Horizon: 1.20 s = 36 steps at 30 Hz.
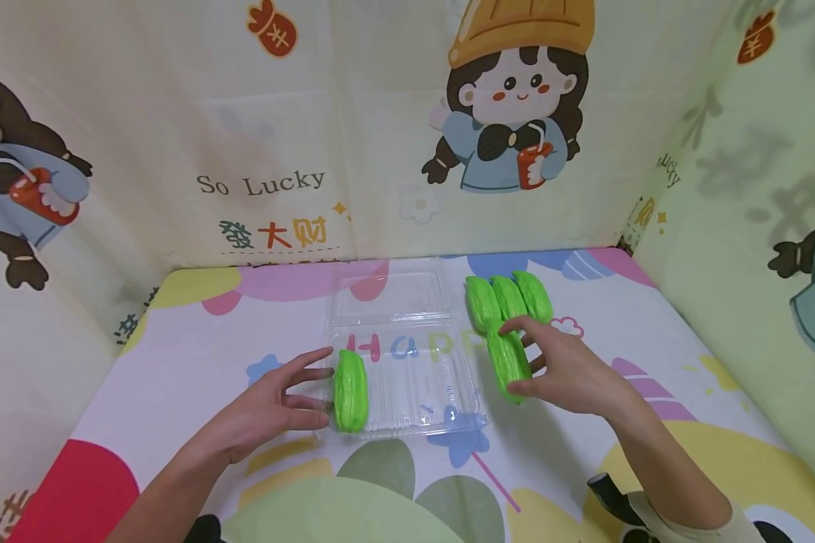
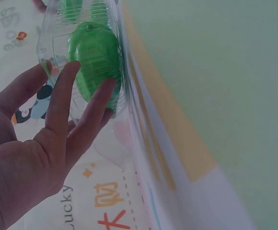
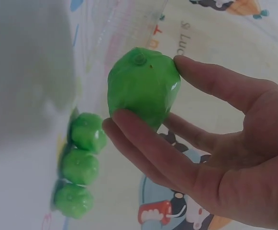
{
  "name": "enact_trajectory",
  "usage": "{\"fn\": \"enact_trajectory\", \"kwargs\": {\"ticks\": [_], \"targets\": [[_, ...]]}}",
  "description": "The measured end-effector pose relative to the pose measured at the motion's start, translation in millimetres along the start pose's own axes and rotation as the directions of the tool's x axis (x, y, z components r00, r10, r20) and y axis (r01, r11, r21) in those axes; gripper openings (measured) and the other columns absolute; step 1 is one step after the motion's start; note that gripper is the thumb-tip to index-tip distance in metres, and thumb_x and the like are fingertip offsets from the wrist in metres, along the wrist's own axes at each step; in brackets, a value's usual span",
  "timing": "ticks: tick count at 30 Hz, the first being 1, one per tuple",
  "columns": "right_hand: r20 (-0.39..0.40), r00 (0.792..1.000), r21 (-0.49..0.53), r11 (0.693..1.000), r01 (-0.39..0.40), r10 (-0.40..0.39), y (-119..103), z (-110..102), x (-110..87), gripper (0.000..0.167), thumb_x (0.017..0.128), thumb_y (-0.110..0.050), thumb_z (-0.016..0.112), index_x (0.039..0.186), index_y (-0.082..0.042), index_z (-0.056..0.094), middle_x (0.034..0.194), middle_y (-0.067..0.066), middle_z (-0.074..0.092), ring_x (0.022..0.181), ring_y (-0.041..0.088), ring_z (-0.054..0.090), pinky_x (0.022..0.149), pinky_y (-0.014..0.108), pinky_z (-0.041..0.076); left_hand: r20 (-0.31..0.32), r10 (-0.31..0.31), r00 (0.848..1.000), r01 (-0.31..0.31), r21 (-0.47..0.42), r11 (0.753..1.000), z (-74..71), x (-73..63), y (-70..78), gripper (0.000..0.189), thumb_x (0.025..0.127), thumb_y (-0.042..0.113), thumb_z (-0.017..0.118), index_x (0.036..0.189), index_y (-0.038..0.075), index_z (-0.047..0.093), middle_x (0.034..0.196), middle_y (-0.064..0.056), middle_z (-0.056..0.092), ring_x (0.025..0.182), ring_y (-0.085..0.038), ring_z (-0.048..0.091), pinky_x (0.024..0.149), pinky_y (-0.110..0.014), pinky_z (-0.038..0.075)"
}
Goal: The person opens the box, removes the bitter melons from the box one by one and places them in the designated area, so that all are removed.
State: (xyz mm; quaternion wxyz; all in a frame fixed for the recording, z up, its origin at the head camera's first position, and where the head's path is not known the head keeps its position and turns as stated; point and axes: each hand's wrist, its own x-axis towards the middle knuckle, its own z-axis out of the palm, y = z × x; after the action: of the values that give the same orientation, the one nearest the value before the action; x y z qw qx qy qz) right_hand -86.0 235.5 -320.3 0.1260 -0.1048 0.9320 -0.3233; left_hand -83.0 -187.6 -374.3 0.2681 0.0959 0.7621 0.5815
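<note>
My right hand (image 1: pixel 558 368) pinches a bright green, ridged toy vegetable (image 1: pixel 508 356) lengthwise between thumb and fingertips, beside the container's right side. In the right wrist view, the held toy vegetable (image 3: pixel 141 91) shows its stub end. Three matching toy vegetables (image 1: pixel 512 298) lie in a row just behind it. A clear plastic clamshell container (image 1: pixel 414 415) lies with its lid folded back. Inside its left end is one green toy vegetable (image 1: pixel 351 392). My left hand (image 1: pixel 272 411), fingers spread and nearly straight, rests against the container's left side; in the left wrist view the fingers (image 2: pixel 57 103) reach along its wall.
The table (image 1: pixel 197 362) has a colourful printed cover. Behind it and at both sides hang printed cloth walls (image 1: pixel 380 136). The container's open lid (image 1: pixel 390 294) lies toward the back wall.
</note>
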Motion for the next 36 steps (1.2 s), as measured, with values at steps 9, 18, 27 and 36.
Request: {"fn": "enact_trajectory", "kwargs": {"ticks": [9,18,27,36], "targets": [[0.055,0.998,-0.001,1.0,-0.023,0.023,5,7,4.0,0.071,0.08,-0.023,0.089,0.14,-0.021,0.05,0.129,0.02,0.062,0.096,0.024,0.075,0.071,0.037,0.055,-0.003,-0.002,1.0,0.002,0.003,1.0,-0.1,0.7,-0.7,0.095,0.09,0.012,0.081,0.166,0.023,0.026,0.164,-0.023,0.036,0.117,-0.03,0.067,0.091,-0.037,0.056],[0.079,0.996,-0.001,0.999,-0.037,0.037,11,11,9.4,0.071,0.081,-0.023,0.09,0.139,-0.019,0.05,0.128,0.02,0.063,0.096,0.025,0.075,0.073,0.038,0.057,0.003,0.0,1.0,0.0,0.0,1.0,-0.4,0.9,-1.9,0.095,0.09,0.011,0.081,0.166,0.022,0.025,0.164,-0.024,0.035,0.116,-0.03,0.067,0.091,-0.037,0.056],[0.087,0.995,0.001,0.999,-0.047,0.047,18,12,15.4,0.07,0.081,-0.021,0.089,0.14,-0.018,0.05,0.13,0.022,0.063,0.097,0.027,0.075,0.074,0.039,0.058,0.003,-0.001,1.0,0.001,-0.001,1.0,-1.5,-0.5,-2.1,0.094,0.09,0.012,0.081,0.166,0.024,0.025,0.164,-0.023,0.036,0.119,-0.031,0.065,0.093,-0.039,0.056],[0.081,0.996,-0.013,0.999,-0.044,0.045,23,12,18.3,0.07,0.082,-0.019,0.088,0.141,-0.016,0.05,0.131,0.026,0.064,0.096,0.028,0.074,0.076,0.041,0.058,0.006,0.004,1.0,-0.004,0.005,1.0,-1.5,0.6,-2.4,0.094,0.091,0.013,0.081,0.166,0.023,0.025,0.164,-0.023,0.035,0.119,-0.031,0.065,0.092,-0.038,0.056]]}}
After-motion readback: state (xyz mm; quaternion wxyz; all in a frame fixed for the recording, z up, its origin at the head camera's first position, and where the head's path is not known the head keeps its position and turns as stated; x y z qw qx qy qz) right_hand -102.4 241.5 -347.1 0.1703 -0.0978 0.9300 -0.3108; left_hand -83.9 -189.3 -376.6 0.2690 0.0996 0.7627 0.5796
